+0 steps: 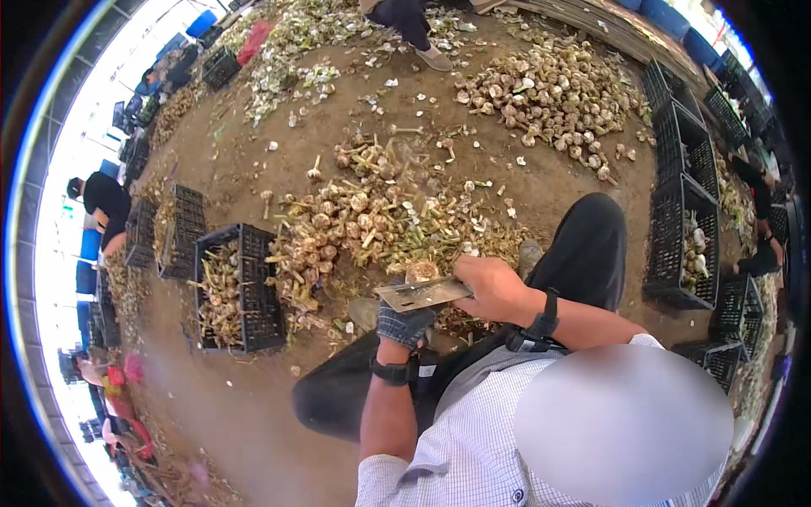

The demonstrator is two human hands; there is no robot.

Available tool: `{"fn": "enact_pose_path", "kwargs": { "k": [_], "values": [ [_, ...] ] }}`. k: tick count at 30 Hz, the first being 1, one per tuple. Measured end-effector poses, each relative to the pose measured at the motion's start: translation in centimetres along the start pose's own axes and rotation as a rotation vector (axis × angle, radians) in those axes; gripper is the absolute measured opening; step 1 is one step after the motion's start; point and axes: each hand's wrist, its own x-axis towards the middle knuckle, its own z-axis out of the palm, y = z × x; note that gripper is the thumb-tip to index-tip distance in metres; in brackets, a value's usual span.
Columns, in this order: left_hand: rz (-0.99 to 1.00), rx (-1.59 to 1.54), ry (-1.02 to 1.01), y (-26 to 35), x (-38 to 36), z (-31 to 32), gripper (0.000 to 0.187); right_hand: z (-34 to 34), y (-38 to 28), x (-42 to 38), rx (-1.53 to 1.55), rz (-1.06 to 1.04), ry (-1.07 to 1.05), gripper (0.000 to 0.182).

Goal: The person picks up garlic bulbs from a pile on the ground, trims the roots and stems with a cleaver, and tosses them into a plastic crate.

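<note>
My right hand (492, 286) is bare and grips the handle of a flat steel cleaver (422, 294), blade pointing left. Just above the blade sits a garlic bulb (421, 270), held from below by my left hand (404, 323), which wears a dark checked glove. Both wrists carry black bands. My legs in black trousers (583, 253) are spread on the dirt floor. A pile of garlic bulbs with cut stalks (372, 224) lies right in front of my hands.
A black crate (241, 291) with garlic stands to the left. More black crates (683, 237) line the right side. A second garlic heap (549, 93) lies farther away. Another person's legs (414, 25) stand at the top; people sit along the left edge.
</note>
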Motion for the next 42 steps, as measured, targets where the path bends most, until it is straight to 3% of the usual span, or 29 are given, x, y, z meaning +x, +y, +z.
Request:
{"fn": "enact_pose_path", "kwargs": {
  "k": [1,3,4,6,8,11,14,16,19,21,22,24,25,26,28,29,32,33,34,36,39,42],
  "values": [
    [-0.064,-0.098,-0.011,1.1,-0.2,-0.5,0.035,0.3,0.1,0.0,0.001,0.007,-0.015,0.031],
    [0.018,-0.089,0.045,0.9,-0.6,0.1,0.033,0.8,0.5,0.1,0.001,0.019,-0.042,0.031],
    [0.164,0.021,0.112,0.1,-0.6,0.7,0.033,1.0,0.9,0.1,-0.017,0.031,-0.057,0.032],
    [0.149,-0.003,0.128,-0.2,-0.7,1.5,0.032,1.5,1.9,0.0,-0.051,0.064,-0.081,0.032],
    [-0.166,-0.269,0.019,1.8,0.2,0.5,0.031,1.5,2.3,-0.1,-0.045,0.048,-0.094,0.032],
    [0.174,0.006,0.145,0.0,-0.3,1.8,0.030,1.4,3.2,-0.3,-0.026,-0.001,-0.103,0.032],
    [0.111,-0.133,0.099,0.3,-0.7,1.6,0.033,2.5,4.3,-1.0,-0.024,-0.003,-0.096,0.031],
    [-0.207,-0.429,-0.022,1.7,-0.4,0.7,0.034,3.0,4.9,-1.1,-0.054,0.017,-0.100,0.029],
    [-0.129,-0.292,0.018,1.2,-0.2,1.6,0.036,3.5,5.3,-1.5,-0.101,0.037,-0.123,0.024],
    [-0.182,-0.329,0.048,1.4,-0.3,2.2,0.037,3.6,5.8,-1.8,-0.088,0.011,-0.128,0.023],
    [-0.209,-0.347,0.063,1.4,-0.5,2.5,0.037,3.8,6.5,-2.0,-0.113,0.127,-0.187,0.022],
    [0.085,-0.041,0.227,-0.6,-1.9,3.8,0.037,5.3,8.8,-2.6,-0.153,0.361,-0.308,0.021],
    [0.238,0.112,0.302,-1.5,-2.1,3.9,0.037,5.7,12.7,-4.2,-0.253,0.499,-0.491,0.021],
    [0.148,0.012,0.273,-1.3,-2.0,2.9,0.038,4.0,12.5,-4.7,-0.271,0.485,-0.676,0.024],
    [-0.105,-0.339,0.285,0.9,-1.2,0.9,0.038,5.1,11.6,-4.7,-0.230,0.492,-0.449,0.027],
    [-0.374,-0.434,0.144,2.1,0.0,-0.6,0.036,5.0,12.0,-4.1,-0.179,0.464,-0.354,0.030],
    [-0.204,-0.411,0.247,-0.7,1.4,5.0,0.031,4.7,12.3,-3.6,0.140,0.489,-0.111,0.039],
    [-0.214,-0.304,0.247,2.4,1.6,3.8,0.030,3.0,10.3,-3.1,0.340,0.541,-0.074,0.041],
    [-0.322,-0.178,-0.035,2.6,2.1,4.2,0.036,2.3,8.9,-2.7,0.546,0.597,-0.042,0.042],
    [-0.172,-0.034,-0.127,2.2,2.2,5.7,0.039,2.2,8.1,-2.7,0.565,0.626,-0.079,0.044],
    [-0.316,0.152,-0.314,2.8,2.2,5.5,0.051,2.6,8.3,-2.5,0.623,0.688,-0.174,0.047],
    [-0.184,0.331,-0.202,-1.6,0.8,9.4,0.046,2.3,8.1,-1.8,0.780,0.613,-0.162,0.046]
  ]
}}
